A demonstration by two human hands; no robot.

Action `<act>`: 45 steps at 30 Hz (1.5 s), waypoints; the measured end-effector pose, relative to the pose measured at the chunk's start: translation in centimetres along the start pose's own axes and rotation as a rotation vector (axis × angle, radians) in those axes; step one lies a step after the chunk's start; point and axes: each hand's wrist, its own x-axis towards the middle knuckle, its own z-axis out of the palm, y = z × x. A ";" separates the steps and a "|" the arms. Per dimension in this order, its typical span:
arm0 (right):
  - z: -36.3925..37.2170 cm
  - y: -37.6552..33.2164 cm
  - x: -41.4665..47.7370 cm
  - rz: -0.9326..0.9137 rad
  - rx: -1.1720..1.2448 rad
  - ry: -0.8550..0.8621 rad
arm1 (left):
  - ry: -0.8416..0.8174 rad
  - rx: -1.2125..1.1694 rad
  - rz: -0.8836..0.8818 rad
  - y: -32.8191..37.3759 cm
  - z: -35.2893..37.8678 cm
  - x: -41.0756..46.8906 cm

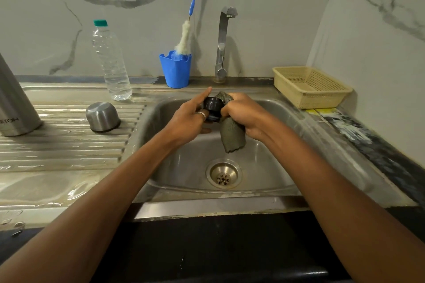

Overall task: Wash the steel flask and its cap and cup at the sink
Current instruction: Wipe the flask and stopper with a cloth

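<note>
The left hand, a ring on one finger, has its fingers curled round the round black plastic cap and holds it above the basin of the stainless steel sink, forefinger pointing up past the rim of the cap. The right hand is closed tight on a limp grey-green scrubbing cloth, one end pressed against the cap and the other hanging down toward the drain.

The step in hand looks like the scrubbing of the cap. No water shows at the tall steel tap, so the next move probably calls for turning the cap in the left fingers so the cloth reaches its rim and inside, then a rinse, for which one hand must free itself to open the tap.

On the ribbed, wet drainboard to the left, the small domed steel cup sits mouth down, and the tall brushed-steel flask stands at the far left edge, only partly in view. Whether either has been washed cannot be told.

Behind the sink stand a clear plastic water bottle with a green lid and a blue plastic holder with a long blue-handled bottle brush in it, likely wanted for the flask. A beige plastic basket sits to the right.
</note>
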 end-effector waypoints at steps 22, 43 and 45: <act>4.9 0.6 -0.1 -0.549 -0.836 0.186 | 0.317 -0.646 -0.302 0.2 -1.6 0.7; 3.9 -1.7 -1.4 -0.193 -0.067 -0.043 | 0.479 -0.342 -0.090 0.1 -0.8 1.1; 3.7 -1.7 -1.2 -0.181 -0.098 -0.013 | 0.444 -0.271 -0.059 0.0 -0.9 1.1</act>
